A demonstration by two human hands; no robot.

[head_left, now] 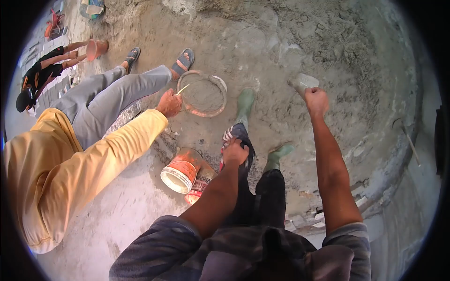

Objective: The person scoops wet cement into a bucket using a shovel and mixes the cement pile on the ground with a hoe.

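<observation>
My right hand (317, 100) is closed on a trowel (307, 80), its pale blade over the wet grey mortar. The handle is mostly hidden inside my fist. My left hand (236, 152) is closed on the dark trouser leg (239, 133) with white stripes, near my knee. Between my hands are my green rubber boots (244, 104), standing on the mortar. A round bucket of mortar (204, 93) stands ahead and left of my left hand. A co-worker's hand (169, 103) is beside its rim and holds a thin pale stick (183, 89).
Two tipped orange-and-white buckets (179, 177) lie left of my left forearm. The co-worker in a yellow sleeve (126, 140) stands close on the left. Farther off, another person (42, 70) holds a bucket (97, 48). A thin-handled tool (410, 140) leans at the right edge.
</observation>
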